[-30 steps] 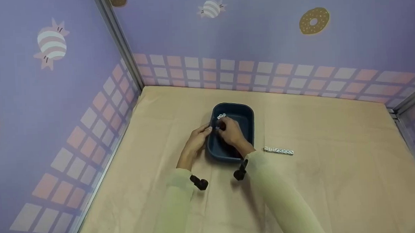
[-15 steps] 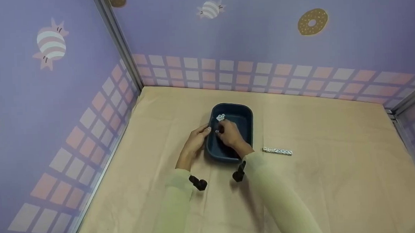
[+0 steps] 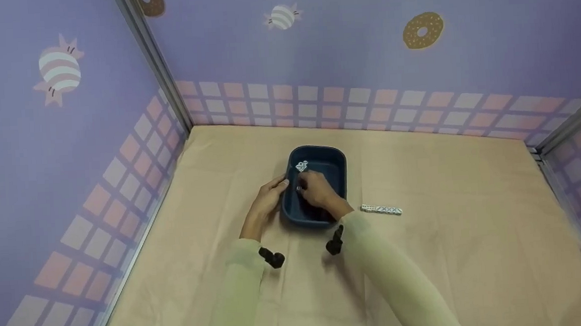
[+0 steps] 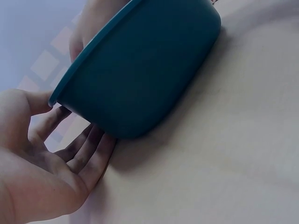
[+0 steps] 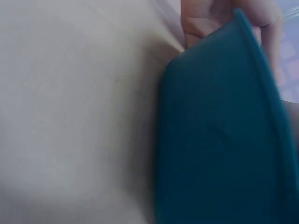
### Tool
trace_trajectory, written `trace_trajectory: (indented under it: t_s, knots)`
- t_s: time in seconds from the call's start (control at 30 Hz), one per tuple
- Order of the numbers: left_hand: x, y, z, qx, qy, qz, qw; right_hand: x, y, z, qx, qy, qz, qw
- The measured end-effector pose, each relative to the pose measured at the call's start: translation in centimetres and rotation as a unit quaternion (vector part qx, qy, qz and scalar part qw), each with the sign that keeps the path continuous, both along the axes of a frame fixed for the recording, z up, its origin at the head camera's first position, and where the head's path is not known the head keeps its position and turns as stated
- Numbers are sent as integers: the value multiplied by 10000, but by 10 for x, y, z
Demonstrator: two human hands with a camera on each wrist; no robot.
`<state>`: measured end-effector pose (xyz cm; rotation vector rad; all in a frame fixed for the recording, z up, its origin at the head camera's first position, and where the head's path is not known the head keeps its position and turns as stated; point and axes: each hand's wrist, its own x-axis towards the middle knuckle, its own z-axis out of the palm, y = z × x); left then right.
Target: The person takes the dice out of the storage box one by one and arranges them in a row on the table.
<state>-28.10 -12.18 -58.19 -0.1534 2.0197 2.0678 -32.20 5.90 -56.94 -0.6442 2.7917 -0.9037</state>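
A dark blue rectangular plastic tub (image 3: 343, 180) stands on the cloth in the head view. My left hand (image 3: 267, 199) holds its left side, thumb at the rim and fingers against the outer wall, as the left wrist view shows. My right hand (image 3: 316, 189) reaches inside with curled fingers; a small white die (image 3: 299, 188) shows at its fingertips, though the grip is partly hidden. Just beyond that hand, several white dice (image 3: 301, 166) lie bunched in the tub. The right wrist view shows mostly the tub's outer wall (image 5: 215, 135).
Right of the tub, a straight row of white dice (image 3: 381, 210) lies on the beige tablecloth (image 3: 449, 254). Purple printed walls (image 3: 344, 41) enclose the table at the back and both sides. Each wrist carries a small black camera mount.
The right hand has drawn slightly nearer inside the tub, with the die at its fingertips, uncovering more of the bunched dice. The left hand stays at the tub's side. The head view has shifted slightly.
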Motion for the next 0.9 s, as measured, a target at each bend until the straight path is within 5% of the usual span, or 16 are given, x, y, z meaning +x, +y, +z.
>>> trace_trajectory:
  t_s: [0.23,0.53,0.7,0.9]
  knots:
    - [-1,0,0,-218,19,-9,9998,11,37,22,-501,348,651,9960]
    - [-3,0,0,-731,290,-41,9969,34,119,55,-1361,975,507,9846]
    - [-3,-1,0,-693,296,-87,9971,45,172,54,-1430,1054,255,9838]
    - [-4,-1,-1,-591,248,-66,9979,63,230,34,-1416,765,-599,9851]
